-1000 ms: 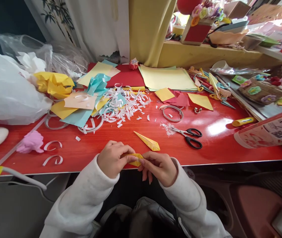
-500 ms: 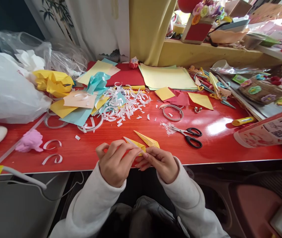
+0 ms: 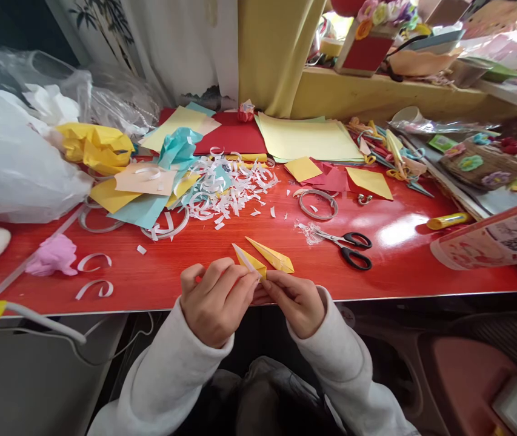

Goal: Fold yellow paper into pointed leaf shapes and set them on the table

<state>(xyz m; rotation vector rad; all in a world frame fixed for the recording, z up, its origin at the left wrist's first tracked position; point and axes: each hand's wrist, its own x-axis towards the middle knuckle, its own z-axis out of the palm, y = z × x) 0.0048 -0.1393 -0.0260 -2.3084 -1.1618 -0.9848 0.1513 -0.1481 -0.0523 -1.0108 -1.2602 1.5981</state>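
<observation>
My left hand (image 3: 215, 300) and my right hand (image 3: 297, 301) meet at the table's front edge, both closed on a folded yellow paper piece (image 3: 250, 259). Its pointed end, with a white strip along it, sticks up past my left fingertips. My right thumb and fingers pinch its lower right end. Just beyond lies a second folded yellow piece (image 3: 273, 254), long and pointed, on the red table (image 3: 203, 242). My fingers hide the lower part of the held piece.
Black-handled scissors (image 3: 346, 245) lie right of my hands, near a tape roll (image 3: 318, 204). White paper scraps (image 3: 231, 184) are heaped behind. A pink crumpled lump (image 3: 52, 255) lies left, a large cup (image 3: 490, 239) stands right, and a plastic bag (image 3: 17, 157) is far left.
The held piece's tip has shifted slightly right and turned more upright, showing more of its face. My left fingers have drawn closer together, and fewer of my right fingers show beneath the paper.
</observation>
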